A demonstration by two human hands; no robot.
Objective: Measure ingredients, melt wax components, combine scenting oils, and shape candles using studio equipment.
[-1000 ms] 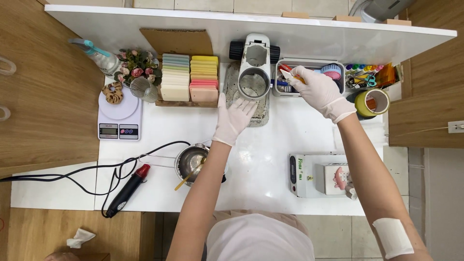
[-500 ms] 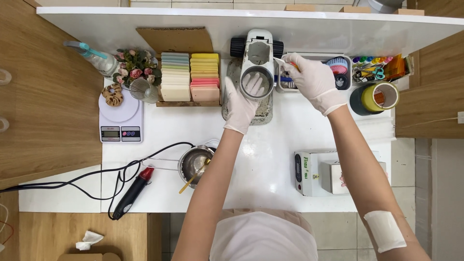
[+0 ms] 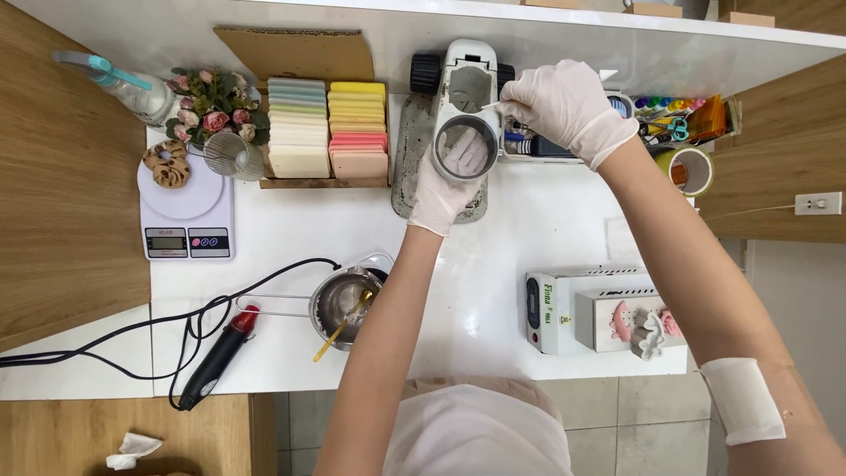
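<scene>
A clear cup (image 3: 465, 148) is held above the grey tray (image 3: 407, 163) at the back of the white tabletop (image 3: 291, 238). The gloved left hand (image 3: 448, 183) is closed around the cup from below, its fingers showing through the clear wall. The gloved right hand (image 3: 564, 104) sits just right of the cup rim, fingers pinched on a small thin item at the rim; what that item is cannot be told. Directly behind the cup stands a white device with black wheels (image 3: 467, 75). Left of the cup lies a box of wax sheets (image 3: 328, 130) in pale green, yellow and pink. Further left of the cup are a glass (image 3: 234, 155), a bunch of flowers (image 3: 210, 106) and a kitchen scale (image 3: 186, 211). Nearer the person than the cup stands a metal pot (image 3: 342, 304) with a yellow-handled stirrer, and a heat gun (image 3: 220, 353) with a black cable. Right of the cup sits a tape roll (image 3: 690, 169).
</scene>
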